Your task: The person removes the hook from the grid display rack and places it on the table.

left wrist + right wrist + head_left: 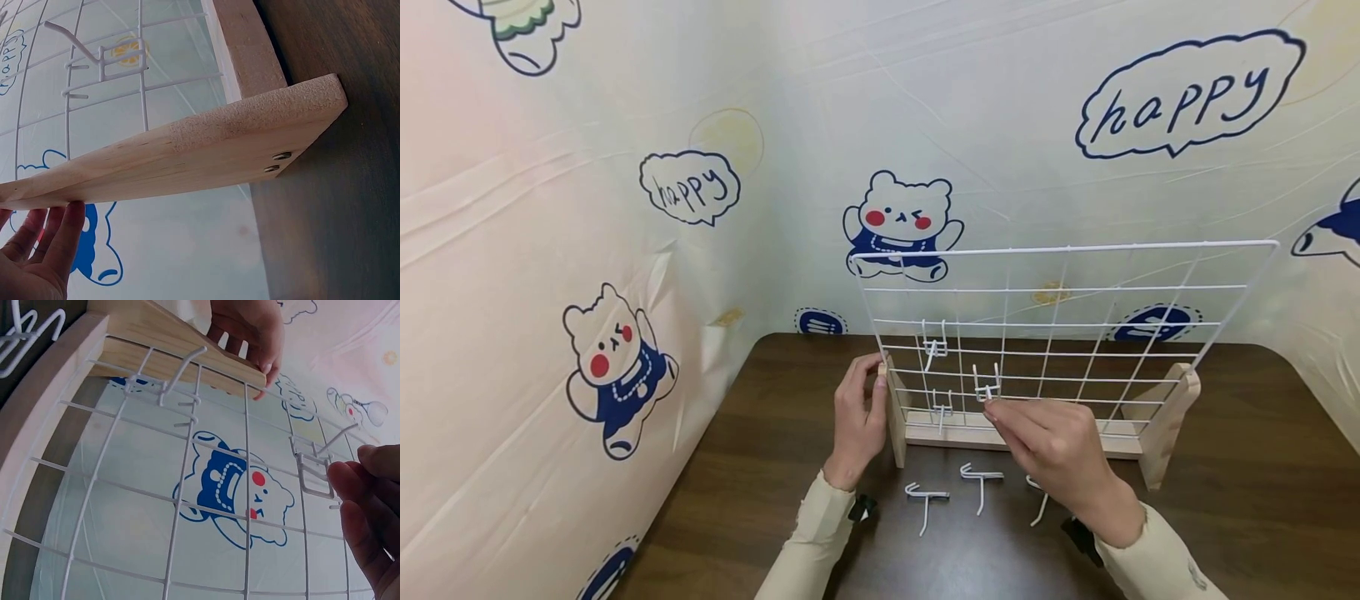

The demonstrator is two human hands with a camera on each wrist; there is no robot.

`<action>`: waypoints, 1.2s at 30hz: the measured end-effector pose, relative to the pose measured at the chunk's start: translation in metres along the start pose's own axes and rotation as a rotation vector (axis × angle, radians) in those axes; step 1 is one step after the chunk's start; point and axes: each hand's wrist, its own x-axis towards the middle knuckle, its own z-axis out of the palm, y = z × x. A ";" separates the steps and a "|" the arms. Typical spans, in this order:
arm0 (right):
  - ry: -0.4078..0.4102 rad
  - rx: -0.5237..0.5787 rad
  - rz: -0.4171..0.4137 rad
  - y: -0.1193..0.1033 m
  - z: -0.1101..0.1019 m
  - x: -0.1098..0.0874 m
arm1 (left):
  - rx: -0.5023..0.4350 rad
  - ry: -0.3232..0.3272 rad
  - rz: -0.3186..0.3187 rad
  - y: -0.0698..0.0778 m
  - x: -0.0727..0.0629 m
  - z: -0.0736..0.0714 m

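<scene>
From afar, my right hand (1060, 450) pinches a white hook (988, 392) at the wire grid (1075, 289). My left hand (859, 417) rests extended fingers against the wooden side support (895, 417).

Reads "happy" in large speech bubble (1191, 93) and small speech bubble (689, 187), both printed on backdrop sheet (805, 75). Sideways in left wrist view, looks like "happy" again. Can't read marks on blue oval badges (820, 322).
</scene>
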 end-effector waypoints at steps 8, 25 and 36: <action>-0.028 0.028 -0.024 -0.007 -0.001 -0.010 | 0.007 -0.004 -0.026 0.001 0.000 0.000; -0.087 0.072 -0.054 -0.021 -0.001 -0.027 | 0.015 -0.001 -0.012 0.001 0.000 0.000; -0.129 0.068 -0.085 -0.027 -0.001 -0.045 | 0.010 -0.003 -0.023 0.002 -0.001 -0.001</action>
